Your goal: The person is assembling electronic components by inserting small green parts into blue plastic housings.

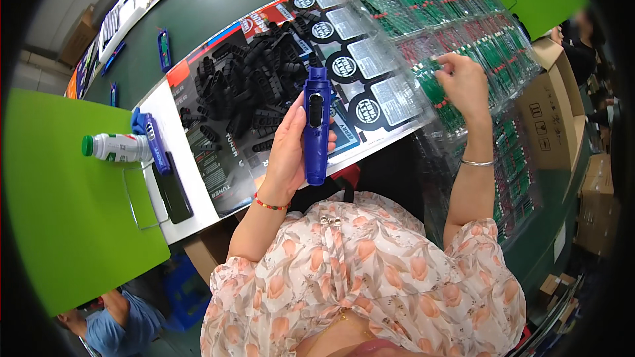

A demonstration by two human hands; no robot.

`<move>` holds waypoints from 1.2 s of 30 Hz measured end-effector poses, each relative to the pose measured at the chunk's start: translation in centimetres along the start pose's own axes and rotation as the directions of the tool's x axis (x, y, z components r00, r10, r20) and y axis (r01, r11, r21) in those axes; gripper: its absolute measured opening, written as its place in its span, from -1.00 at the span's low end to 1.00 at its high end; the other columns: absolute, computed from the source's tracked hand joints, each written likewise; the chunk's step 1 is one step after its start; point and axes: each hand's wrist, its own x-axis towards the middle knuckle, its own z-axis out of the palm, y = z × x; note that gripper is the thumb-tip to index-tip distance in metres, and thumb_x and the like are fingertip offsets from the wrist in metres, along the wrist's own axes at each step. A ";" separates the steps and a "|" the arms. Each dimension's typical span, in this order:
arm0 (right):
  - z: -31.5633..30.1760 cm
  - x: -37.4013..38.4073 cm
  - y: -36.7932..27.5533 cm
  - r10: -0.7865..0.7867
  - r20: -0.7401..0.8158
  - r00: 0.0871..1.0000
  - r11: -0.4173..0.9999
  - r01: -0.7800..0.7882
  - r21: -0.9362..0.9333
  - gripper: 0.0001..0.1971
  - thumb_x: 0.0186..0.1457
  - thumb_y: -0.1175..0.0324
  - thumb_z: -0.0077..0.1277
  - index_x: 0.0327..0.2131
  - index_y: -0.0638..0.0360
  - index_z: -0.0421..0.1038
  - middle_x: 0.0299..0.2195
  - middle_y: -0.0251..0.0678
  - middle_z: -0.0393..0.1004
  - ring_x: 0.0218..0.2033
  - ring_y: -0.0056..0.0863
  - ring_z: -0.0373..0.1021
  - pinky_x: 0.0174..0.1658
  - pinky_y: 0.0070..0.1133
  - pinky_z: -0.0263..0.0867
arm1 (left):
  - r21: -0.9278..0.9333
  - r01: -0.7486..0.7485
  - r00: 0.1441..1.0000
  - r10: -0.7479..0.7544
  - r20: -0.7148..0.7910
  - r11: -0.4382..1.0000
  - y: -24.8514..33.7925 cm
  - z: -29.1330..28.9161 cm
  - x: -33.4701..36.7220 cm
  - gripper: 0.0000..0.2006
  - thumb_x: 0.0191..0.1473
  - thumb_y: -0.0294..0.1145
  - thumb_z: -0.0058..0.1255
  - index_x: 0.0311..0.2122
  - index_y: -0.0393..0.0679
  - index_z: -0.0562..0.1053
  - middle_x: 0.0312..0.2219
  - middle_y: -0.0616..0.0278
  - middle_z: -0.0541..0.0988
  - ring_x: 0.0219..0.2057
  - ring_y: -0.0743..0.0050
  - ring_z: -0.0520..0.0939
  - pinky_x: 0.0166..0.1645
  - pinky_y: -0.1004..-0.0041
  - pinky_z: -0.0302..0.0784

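Left fingers (332,139) wrap blue casing (317,152); right fingers (452,60) near-pinched, hold unclear, green boards (433,93) beneath: best lifted by edges.

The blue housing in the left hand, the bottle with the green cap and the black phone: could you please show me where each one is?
Blue housing (317,135): head view, middle of its body.
Bottle (124,148): head view, its white side.
Black phone (174,189): head view, middle of its dark face.
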 end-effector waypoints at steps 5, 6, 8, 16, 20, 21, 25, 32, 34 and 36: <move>-3.7 -1.5 -6.2 0.078 -0.402 0.913 0.896 0.113 0.430 -0.60 0.01 0.54 0.13 -0.01 0.12 0.43 -0.46 -0.33 0.55 -0.52 -0.59 0.48 -0.52 -0.63 0.34 | -0.017 -0.012 1.000 0.012 -0.012 1.000 0.7 0.0 -0.2 -0.50 0.33 -0.23 -0.34 0.32 -0.03 0.04 -0.25 0.06 0.51 -0.34 0.41 0.59 -0.24 0.44 0.61; -3.7 -2.2 -7.6 0.042 -0.326 0.945 0.778 0.174 0.604 -0.61 0.02 0.55 0.13 -0.02 0.16 0.42 -0.45 -0.34 0.54 -0.51 -0.62 0.48 -0.54 -0.68 0.32 | -0.022 -0.021 1.000 0.021 0.001 1.000 0.7 0.0 -0.1 -0.50 0.33 -0.23 -0.34 0.33 -0.03 0.03 -0.26 0.06 0.51 -0.34 0.41 0.59 -0.24 0.44 0.61; -3.4 -3.5 -10.2 -0.068 -0.198 0.978 0.443 0.208 0.872 -0.63 0.03 0.57 0.13 -0.03 0.24 0.42 -0.44 -0.34 0.53 -0.49 -0.67 0.48 -0.58 -0.76 0.29 | -0.034 -0.037 0.999 0.038 0.033 0.999 1.0 0.1 -0.2 -0.50 0.33 -0.24 -0.34 0.33 -0.03 0.02 -0.27 0.05 0.51 -0.34 0.40 0.59 -0.23 0.44 0.60; 3.2 -7.1 -13.7 -0.235 0.180 0.955 0.179 -0.139 0.974 -0.71 0.09 0.57 0.08 -0.08 0.33 0.39 -0.38 -0.31 0.54 -0.45 -0.66 0.50 -0.58 -0.82 0.29 | -0.104 -0.070 0.993 0.080 0.090 0.992 1.2 -0.2 -0.2 -0.50 0.34 -0.30 -0.35 0.34 -0.05 -0.01 -0.01 0.12 0.47 -0.16 0.41 0.59 -0.15 0.35 0.61; 4.0 -7.3 -13.9 -0.257 0.216 0.942 0.210 -0.164 0.964 -0.72 0.10 0.55 0.08 -0.09 0.33 0.38 -0.39 -0.31 0.55 -0.46 -0.67 0.51 -0.60 -0.82 0.27 | -0.039 -0.083 0.990 0.087 0.107 0.996 1.3 -0.4 -0.2 -0.49 0.33 -0.25 -0.32 0.33 -0.09 0.00 0.06 0.17 0.43 -0.12 0.45 0.57 -0.20 0.43 0.57; 4.1 -7.2 -13.9 -0.264 0.219 0.939 0.216 -0.164 0.963 -0.73 0.11 0.55 0.07 -0.09 0.33 0.38 -0.39 -0.31 0.55 -0.46 -0.68 0.51 -0.61 -0.83 0.26 | -0.035 -0.078 0.990 0.082 0.114 0.996 1.3 -0.5 -0.3 -0.49 0.33 -0.25 -0.32 0.33 -0.09 0.00 0.05 0.17 0.44 -0.14 0.46 0.57 -0.20 0.44 0.57; 4.4 -6.4 -13.7 -0.292 0.263 0.920 0.254 -0.190 0.948 -0.72 0.10 0.53 0.08 -0.09 0.33 0.39 -0.42 -0.31 0.56 -0.47 -0.71 0.50 -0.64 -0.84 0.19 | -0.024 -0.063 0.989 0.066 0.129 0.998 1.3 -0.9 -0.1 -0.49 0.33 -0.25 -0.31 0.33 -0.08 0.02 0.01 0.18 0.47 -0.22 0.49 0.57 -0.22 0.44 0.56; 5.2 -5.7 -14.1 -0.290 0.342 0.894 0.241 -0.277 0.930 -0.72 0.10 0.51 0.10 -0.09 0.32 0.39 -0.44 -0.33 0.57 -0.48 -0.71 0.51 -0.67 -0.86 0.11 | -0.016 -0.032 0.991 0.033 0.127 0.999 1.3 -0.9 0.1 -0.52 0.34 -0.28 -0.29 0.32 -0.05 0.07 -0.20 0.17 0.55 -0.36 0.52 0.57 -0.31 0.52 0.57; 5.4 -5.8 -14.3 -0.285 0.342 0.896 0.221 -0.285 0.933 -0.72 0.10 0.51 0.10 -0.10 0.33 0.39 -0.44 -0.33 0.57 -0.48 -0.71 0.51 -0.67 -0.85 0.12 | -0.008 -0.028 0.987 0.029 0.159 1.000 1.2 -1.3 0.2 -0.53 0.34 -0.27 -0.28 0.31 -0.05 0.09 -0.22 0.19 0.55 -0.36 0.53 0.57 -0.30 0.51 0.57; 5.6 -6.0 -14.4 -0.291 0.343 0.893 0.204 -0.292 0.934 -0.73 0.10 0.52 0.09 -0.10 0.33 0.39 -0.44 -0.32 0.57 -0.48 -0.70 0.51 -0.67 -0.85 0.12 | 0.006 -0.038 0.987 0.037 0.153 0.999 1.2 -1.4 0.2 -0.53 0.33 -0.27 -0.28 0.31 -0.04 0.10 -0.22 0.21 0.56 -0.36 0.55 0.57 -0.30 0.51 0.58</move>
